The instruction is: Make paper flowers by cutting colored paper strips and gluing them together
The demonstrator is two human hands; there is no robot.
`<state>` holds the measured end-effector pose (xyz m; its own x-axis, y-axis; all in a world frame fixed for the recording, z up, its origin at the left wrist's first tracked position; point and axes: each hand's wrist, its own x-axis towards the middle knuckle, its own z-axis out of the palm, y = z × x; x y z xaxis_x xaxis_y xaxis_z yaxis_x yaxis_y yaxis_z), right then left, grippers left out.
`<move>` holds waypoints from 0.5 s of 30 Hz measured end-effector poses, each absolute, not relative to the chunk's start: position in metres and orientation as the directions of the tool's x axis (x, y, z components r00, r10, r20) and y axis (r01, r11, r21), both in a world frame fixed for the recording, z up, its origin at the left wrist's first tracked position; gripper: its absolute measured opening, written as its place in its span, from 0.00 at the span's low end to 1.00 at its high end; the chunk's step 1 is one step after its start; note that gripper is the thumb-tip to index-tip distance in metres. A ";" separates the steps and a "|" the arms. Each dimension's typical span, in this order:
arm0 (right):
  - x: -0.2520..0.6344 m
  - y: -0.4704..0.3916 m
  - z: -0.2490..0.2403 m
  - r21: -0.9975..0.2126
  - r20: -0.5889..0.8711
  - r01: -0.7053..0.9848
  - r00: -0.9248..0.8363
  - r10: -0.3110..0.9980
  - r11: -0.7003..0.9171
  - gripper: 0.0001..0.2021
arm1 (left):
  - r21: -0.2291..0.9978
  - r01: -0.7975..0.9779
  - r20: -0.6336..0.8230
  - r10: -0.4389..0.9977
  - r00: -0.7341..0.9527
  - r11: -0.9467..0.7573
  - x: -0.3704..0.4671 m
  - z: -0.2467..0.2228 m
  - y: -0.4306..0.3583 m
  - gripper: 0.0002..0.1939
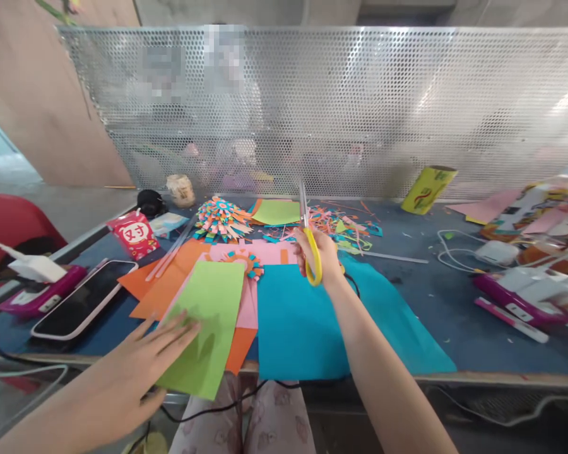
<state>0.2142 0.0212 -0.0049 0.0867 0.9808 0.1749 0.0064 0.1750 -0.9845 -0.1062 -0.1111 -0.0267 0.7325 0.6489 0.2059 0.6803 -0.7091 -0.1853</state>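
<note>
My left hand (pixel 161 350) lies with fingers outstretched on a light green paper sheet (pixel 218 302), which hangs slightly over the table's front edge. In my right hand (pixel 324 255) is a pair of scissors (pixel 313 258) with yellow handles, its blades pointing away from me above the table. Below that hand lies a large blue paper sheet (pixel 298 334). Orange sheets (pixel 180 271) and pink sheets (pixel 250 306) lie partly under the green one. A fringed paper rosette (pixel 243 260) shows at the green sheet's upper edge, partly covered.
A multicoloured fringed paper pompom (pixel 222 217) and heaped paper scraps (pixel 341 227) lie at the back. A phone (pixel 82 299) and purple power strip (pixel 42 293) are left; another power strip (pixel 515 299) and a yellow-green roll (pixel 428 189) are right. A perforated metal screen (pixel 322 113) stands behind.
</note>
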 end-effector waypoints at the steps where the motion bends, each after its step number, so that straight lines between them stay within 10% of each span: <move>1: 0.210 0.018 -0.003 -0.988 0.154 0.027 0.034 0.987 0.153 0.21 | -0.182 0.670 0.238 0.629 0.740 -0.720 -0.110 -0.026 -0.113 0.40; 9: 0.181 -0.008 -0.001 -0.979 -0.187 0.152 -0.431 0.883 -0.133 0.18 | -0.195 0.677 0.474 0.536 0.699 -0.710 -0.078 -0.021 -0.127 0.36; 15: 0.180 -0.015 -0.001 -0.984 -0.006 0.162 -0.462 0.887 0.078 0.15 | -0.122 0.641 0.525 0.499 0.690 -0.758 -0.042 -0.025 -0.133 0.36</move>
<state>0.1795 -0.0153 -0.0012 -0.4621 0.8868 -0.0060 0.1622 0.0778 -0.9837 -0.0417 -0.1332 -0.0249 0.6896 0.4986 0.5253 0.6409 -0.7578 -0.1221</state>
